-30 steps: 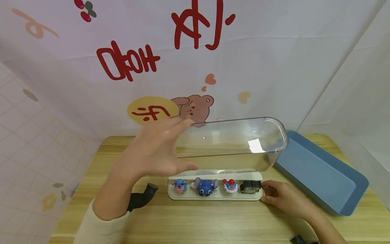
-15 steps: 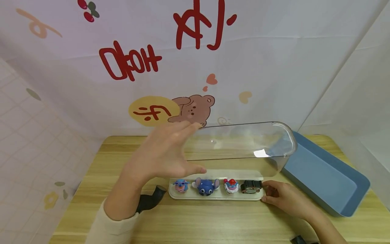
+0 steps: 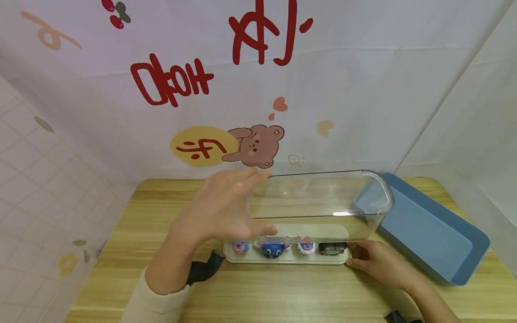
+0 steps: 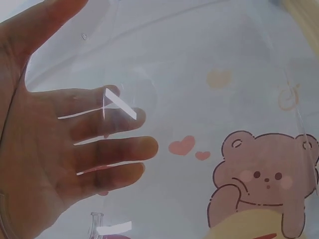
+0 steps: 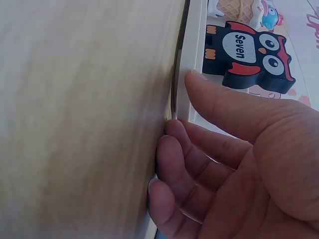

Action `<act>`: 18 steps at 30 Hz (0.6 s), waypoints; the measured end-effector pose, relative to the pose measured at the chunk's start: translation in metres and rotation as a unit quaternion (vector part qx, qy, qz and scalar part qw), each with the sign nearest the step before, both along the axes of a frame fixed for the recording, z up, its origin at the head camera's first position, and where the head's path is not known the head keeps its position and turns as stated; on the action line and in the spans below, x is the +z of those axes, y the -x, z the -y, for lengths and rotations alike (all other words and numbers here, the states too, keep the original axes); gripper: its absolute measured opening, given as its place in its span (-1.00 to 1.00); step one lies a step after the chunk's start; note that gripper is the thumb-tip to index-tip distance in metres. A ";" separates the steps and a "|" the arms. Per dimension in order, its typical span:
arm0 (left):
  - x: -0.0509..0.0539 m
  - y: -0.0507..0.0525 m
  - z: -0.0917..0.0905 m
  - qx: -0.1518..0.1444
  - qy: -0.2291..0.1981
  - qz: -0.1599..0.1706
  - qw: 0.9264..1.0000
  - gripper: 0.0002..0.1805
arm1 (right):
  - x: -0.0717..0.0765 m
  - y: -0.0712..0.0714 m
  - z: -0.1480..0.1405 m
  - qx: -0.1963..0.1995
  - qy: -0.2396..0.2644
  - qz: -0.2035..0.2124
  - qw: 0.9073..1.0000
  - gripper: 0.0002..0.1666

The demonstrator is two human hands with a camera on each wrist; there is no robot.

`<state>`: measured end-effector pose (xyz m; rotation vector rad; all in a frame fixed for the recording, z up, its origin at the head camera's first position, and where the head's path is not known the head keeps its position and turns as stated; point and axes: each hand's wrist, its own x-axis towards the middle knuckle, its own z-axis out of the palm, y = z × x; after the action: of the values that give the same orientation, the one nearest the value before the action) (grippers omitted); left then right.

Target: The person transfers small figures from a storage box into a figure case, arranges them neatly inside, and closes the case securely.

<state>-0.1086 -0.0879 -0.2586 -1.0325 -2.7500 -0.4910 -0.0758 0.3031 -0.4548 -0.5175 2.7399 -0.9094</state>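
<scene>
My left hand (image 3: 226,206) grips the left end of a long clear plastic cover (image 3: 319,195) between thumb and fingers. Through the plastic, the left wrist view shows its fingers (image 4: 117,149) stretched along the cover. The cover hangs tilted over a white oblong base (image 3: 286,259), its near side overlapping the tops of several figurines. Among these are a blue big-eared figurine (image 3: 273,249) and, at the right end, a black and red owl figurine (image 5: 249,52) marked "Seven". My right hand (image 3: 379,264) holds the base's right end, thumb on the rim and curled fingers below.
A blue rectangular tray (image 3: 432,237) lies slanted on the wooden table (image 3: 258,296), behind and right of my right hand. A printed white cloth (image 3: 355,89) hangs along the table's back edge. Dark straps (image 3: 206,269) show at the wrists.
My left hand has brought the clear cover downward and slightly right, so it now overlaps the figurines' tops. The right hand and the base stay where they were.
</scene>
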 end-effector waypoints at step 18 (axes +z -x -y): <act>-0.016 0.003 -0.010 -0.019 0.024 0.007 1.000 0.06 | 0.002 -0.002 0.000 0.014 0.025 0.001 1.000 -0.86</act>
<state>-0.1114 -0.0776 -0.2742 -1.0978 -2.7719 -0.4407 -0.0743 0.3033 -0.4529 -0.5610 2.7084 -0.9723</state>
